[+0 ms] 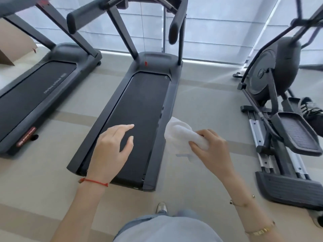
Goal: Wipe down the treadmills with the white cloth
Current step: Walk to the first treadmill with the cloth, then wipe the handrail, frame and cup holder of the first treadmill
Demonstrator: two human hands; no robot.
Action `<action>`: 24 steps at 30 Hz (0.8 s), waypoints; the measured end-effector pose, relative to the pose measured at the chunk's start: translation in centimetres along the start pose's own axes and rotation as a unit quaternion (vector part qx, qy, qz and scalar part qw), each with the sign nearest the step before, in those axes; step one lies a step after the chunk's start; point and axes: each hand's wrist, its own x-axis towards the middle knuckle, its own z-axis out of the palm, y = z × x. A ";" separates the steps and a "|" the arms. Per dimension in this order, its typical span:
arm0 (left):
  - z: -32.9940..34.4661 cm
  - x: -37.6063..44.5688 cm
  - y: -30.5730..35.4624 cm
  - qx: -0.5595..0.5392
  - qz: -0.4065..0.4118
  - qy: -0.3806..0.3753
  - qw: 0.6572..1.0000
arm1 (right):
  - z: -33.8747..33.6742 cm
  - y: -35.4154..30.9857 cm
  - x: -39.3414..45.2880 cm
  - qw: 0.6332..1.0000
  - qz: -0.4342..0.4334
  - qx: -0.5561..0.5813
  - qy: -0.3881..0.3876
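Observation:
A dark grey treadmill (139,105) stands straight ahead, its black belt running toward me. A second treadmill (35,95) stands to its left. My right hand (212,145) grips a bunched white cloth (181,135), held in the air over the near treadmill's right side rail. My left hand (111,147) hovers above the belt's rear end with fingers loosely spread and holds nothing. A red safety cord (145,63) hangs from the console down to the motor cover.
An elliptical trainer (276,95) stands at the right, with another person's shoe (311,109) on its pedal. A cardboard box (12,44) sits at the far left. Covered windows line the back wall. My own shoe (161,207) is on the beige floor behind the treadmill.

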 end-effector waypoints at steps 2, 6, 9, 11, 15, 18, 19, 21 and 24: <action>1.1 4.3 -0.2 0.000 0.011 -0.002 1.000 | 0.3 0.8 3.7 1.000 0.007 -0.002 0.009; 3.8 12.1 -0.7 0.001 0.015 -0.008 1.000 | 0.9 2.6 10.9 0.999 0.006 -0.006 0.036; 6.4 17.7 -1.2 -0.003 0.005 -0.003 1.000 | 1.3 4.6 16.5 0.999 0.002 -0.015 0.044; 8.4 21.6 -1.3 -0.001 0.004 0.006 1.000 | 1.5 6.2 20.6 0.999 -0.004 -0.015 0.047; 11.8 29.7 -0.7 0.004 -0.001 0.030 1.000 | 1.0 8.9 29.8 0.999 -0.031 -0.001 0.037; 13.9 35.9 0.6 0.006 -0.015 0.047 0.999 | 0.2 10.3 37.3 0.998 -0.056 0.003 0.031; 14.5 38.0 1.0 0.008 -0.020 0.054 0.998 | 0.0 10.7 40.0 0.997 -0.067 0.005 0.029; 15.8 42.0 1.7 0.015 -0.032 0.069 0.997 | -0.4 11.5 45.2 0.996 -0.090 0.013 0.021; 17.5 47.5 2.4 0.024 -0.051 0.088 0.994 | -0.4 12.4 52.7 0.991 -0.125 0.030 0.026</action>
